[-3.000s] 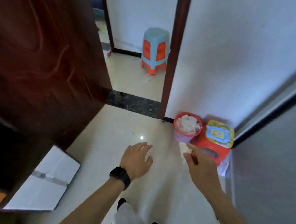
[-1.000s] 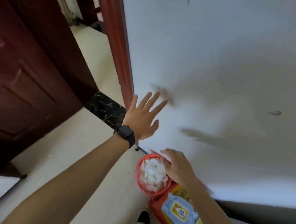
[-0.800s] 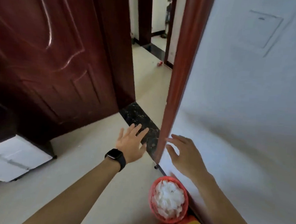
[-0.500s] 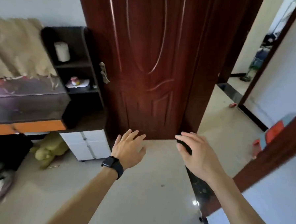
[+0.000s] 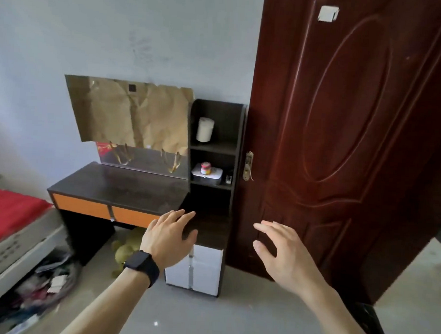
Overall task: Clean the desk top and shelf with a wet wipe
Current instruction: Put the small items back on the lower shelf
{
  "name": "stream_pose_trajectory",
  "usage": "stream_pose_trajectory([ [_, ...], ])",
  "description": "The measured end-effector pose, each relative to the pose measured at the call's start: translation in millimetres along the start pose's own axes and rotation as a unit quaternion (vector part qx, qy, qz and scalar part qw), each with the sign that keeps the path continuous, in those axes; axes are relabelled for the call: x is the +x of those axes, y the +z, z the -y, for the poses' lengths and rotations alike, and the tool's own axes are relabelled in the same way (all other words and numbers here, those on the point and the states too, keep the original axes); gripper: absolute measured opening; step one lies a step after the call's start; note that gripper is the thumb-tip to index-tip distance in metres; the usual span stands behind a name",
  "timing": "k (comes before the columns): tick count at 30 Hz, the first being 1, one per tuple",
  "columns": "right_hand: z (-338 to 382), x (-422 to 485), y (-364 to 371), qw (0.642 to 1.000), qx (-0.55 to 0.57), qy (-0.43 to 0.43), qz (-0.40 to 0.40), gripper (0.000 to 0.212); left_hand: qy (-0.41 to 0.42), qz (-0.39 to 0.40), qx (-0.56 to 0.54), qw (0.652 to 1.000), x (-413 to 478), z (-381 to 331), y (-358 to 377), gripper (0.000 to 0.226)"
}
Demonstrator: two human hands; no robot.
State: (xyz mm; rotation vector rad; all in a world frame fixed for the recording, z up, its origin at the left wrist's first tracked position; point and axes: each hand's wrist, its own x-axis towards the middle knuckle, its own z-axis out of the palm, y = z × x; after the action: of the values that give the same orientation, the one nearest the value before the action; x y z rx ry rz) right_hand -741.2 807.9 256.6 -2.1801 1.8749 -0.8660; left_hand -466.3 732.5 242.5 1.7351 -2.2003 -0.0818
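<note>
A dark desk top [image 5: 116, 187] with orange drawer fronts stands against the wall ahead. To its right rises a dark shelf unit [image 5: 238, 132] holding a white roll [image 5: 205, 129] on the upper level and a small jar on a white box [image 5: 207, 171] below. My left hand [image 5: 168, 234], with a black watch on the wrist, is held out with fingers spread in front of the desk's right end. My right hand [image 5: 281, 251] is held out with fingers apart in front of the door. Neither hand holds anything. No wet wipe is in view.
A dark red door [image 5: 344, 122] stands open right of the shelf. Crumpled brown paper [image 5: 130, 113] covers the mirror above the desk. A bed with a red cover [image 5: 5, 214] is at left, clutter [image 5: 42, 282] on the floor below it. White cabinet doors [image 5: 203, 270] sit under the shelf.
The view has swung from the bin of used wipes by the doorway round to the desk and shelf. My right hand has let go of the wipe; both hands are held out bare.
</note>
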Motion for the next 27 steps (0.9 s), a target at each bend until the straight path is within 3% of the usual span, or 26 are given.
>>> stream_pose_trajectory([
  [12, -1, 172, 94, 0.999, -0.010, -0.041, 0.023, 0.034, -0.073, -0.004, 0.027, 0.997, 112, 131, 22, 0.048],
  [18, -28, 267, 157, 0.999, 0.024, -0.014, 0.031, 0.033, -0.077, 0.018, 0.048, 0.996, 210, 185, 48, 0.048],
  [24, -49, 354, 213, 0.993, 0.076, 0.029, 0.083, 0.036, -0.100, 0.046, 0.049, 0.993, 306, 214, 67, 0.046],
  [27, -57, 384, 241, 0.987, 0.091, 0.052, 0.125, 0.037, -0.127, 0.077, -0.001, 0.989, 338, 220, 86, 0.043],
])
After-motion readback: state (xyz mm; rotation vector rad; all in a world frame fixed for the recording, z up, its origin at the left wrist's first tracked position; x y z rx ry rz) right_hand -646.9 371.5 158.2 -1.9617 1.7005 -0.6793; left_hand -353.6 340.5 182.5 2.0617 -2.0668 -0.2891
